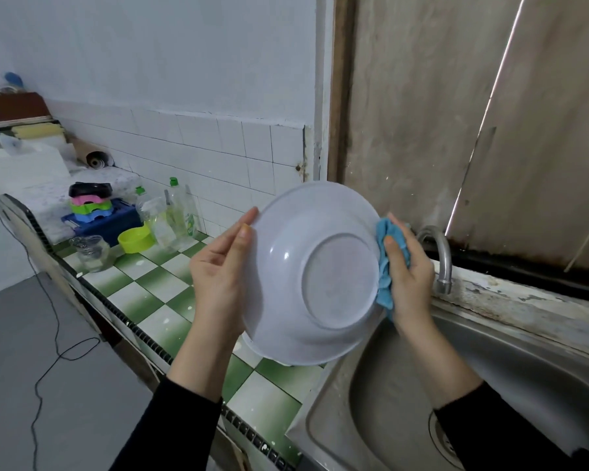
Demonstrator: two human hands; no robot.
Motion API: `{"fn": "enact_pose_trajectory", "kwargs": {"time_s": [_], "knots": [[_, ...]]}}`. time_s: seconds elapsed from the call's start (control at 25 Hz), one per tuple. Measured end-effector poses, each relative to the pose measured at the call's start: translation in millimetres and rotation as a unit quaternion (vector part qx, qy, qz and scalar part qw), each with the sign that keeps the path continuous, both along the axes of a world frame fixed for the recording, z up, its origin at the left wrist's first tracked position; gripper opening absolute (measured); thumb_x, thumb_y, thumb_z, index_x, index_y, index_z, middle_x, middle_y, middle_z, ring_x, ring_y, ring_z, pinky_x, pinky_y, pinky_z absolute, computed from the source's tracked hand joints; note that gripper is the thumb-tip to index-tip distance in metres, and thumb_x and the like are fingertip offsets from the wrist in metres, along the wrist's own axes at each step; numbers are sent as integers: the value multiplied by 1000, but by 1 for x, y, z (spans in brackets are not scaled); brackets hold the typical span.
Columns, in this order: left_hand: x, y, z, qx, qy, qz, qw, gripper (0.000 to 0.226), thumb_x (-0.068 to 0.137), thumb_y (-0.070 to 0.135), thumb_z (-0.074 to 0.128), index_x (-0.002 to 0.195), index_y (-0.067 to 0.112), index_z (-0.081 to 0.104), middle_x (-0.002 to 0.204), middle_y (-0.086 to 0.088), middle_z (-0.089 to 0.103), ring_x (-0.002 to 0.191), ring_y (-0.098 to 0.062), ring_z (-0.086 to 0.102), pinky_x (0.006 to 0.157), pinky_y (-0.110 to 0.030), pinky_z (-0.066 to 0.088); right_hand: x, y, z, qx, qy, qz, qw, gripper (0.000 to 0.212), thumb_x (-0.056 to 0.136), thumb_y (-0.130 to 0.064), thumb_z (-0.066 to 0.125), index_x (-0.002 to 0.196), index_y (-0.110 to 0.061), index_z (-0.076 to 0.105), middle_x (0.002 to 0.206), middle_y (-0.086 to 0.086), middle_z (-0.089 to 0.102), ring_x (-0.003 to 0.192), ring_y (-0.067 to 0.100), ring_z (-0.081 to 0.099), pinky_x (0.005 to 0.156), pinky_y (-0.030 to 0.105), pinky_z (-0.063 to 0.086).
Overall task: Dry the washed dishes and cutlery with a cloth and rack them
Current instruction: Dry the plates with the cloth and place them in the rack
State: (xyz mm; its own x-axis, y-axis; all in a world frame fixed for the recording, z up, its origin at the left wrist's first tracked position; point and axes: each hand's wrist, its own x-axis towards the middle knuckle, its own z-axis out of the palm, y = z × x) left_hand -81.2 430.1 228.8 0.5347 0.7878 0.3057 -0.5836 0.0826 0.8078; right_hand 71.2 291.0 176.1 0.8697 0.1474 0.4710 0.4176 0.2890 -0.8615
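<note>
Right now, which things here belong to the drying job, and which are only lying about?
In the job: white bowl, held by left hand; blue cloth in right hand, against the bowl's rim; blue crate of stacked bowls, probably the rack.
Lying about: soap bottles, glass jar, cardboard roll, tap.

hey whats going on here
A person is drying a white bowl held up over the counter edge beside the sink. The left hand grips its left rim, underside facing the camera, while the right hand presses a blue cloth against the right rim.
</note>
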Motion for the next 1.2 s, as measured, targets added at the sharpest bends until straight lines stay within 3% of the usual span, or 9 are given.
{"fn": "enact_pose_trajectory", "kwargs": {"time_s": [0.08,0.2,0.4,0.52,0.68,0.8,0.96,1.08,1.2], "knots": [[-2,-11,2,65,42,-9,997,13,84,16,68,94,21,75,89,10,75,80,-3,67,72,-17,52,2,-1,23,-33,-35,44,998,30,96,-20,55,122,-34,57,128,-4,60,110,1,60,89,14,49],[-3,-32,5,112,51,5,992,21,89,7,58,97,21,70,85,17,74,78,3,65,71,-13,51,-15,6,40,-103,-152,27,983,34,95,-21,54,128,-31,53,137,2,55,122,3,53,99,12,42],[0,-41,7,118,62,41,990,25,93,2,56,95,23,70,83,20,73,81,5,66,74,-11,50,-48,14,21,-109,-306,-6,946,42,96,-23,50,136,-14,48,144,7,48,137,18,42,114,32,34],[3,-32,9,67,43,65,995,22,93,5,57,94,21,72,88,16,74,86,-1,65,85,-20,53,-65,19,-11,-102,-360,-8,927,46,100,-28,45,141,-6,41,152,11,35,144,26,31,117,46,27],[0,-27,6,67,21,85,994,19,92,7,58,96,21,71,88,17,73,86,1,64,85,-19,51,-56,11,-39,-26,-193,-77,978,46,97,-31,46,142,-21,41,158,8,25,147,24,22,119,35,24],[-3,-29,5,118,6,64,991,26,90,6,61,93,29,74,84,20,73,80,5,64,76,-13,50,-36,5,-24,105,-10,-30,994,40,91,-31,52,131,-37,53,144,-4,48,137,17,43,113,34,35],[-2,-22,-4,193,5,59,979,26,86,22,61,85,43,76,64,18,67,58,2,53,58,-12,44,-1,-2,12,195,181,-55,962,26,93,-10,58,117,-15,65,105,-6,66,92,3,64,84,23,51],[5,-19,-15,215,36,113,969,27,93,33,57,69,31,67,60,15,57,59,3,46,56,-12,37,7,-5,24,261,225,-50,937,25,85,-17,65,108,-8,67,95,3,64,85,14,62,78,31,51],[12,-21,-15,101,89,120,984,38,97,40,48,65,22,57,62,16,51,68,-3,46,60,-15,38,7,-4,26,330,236,-25,914,8,82,-18,63,86,-11,63,77,-3,61,72,11,59,68,28,48]]}}
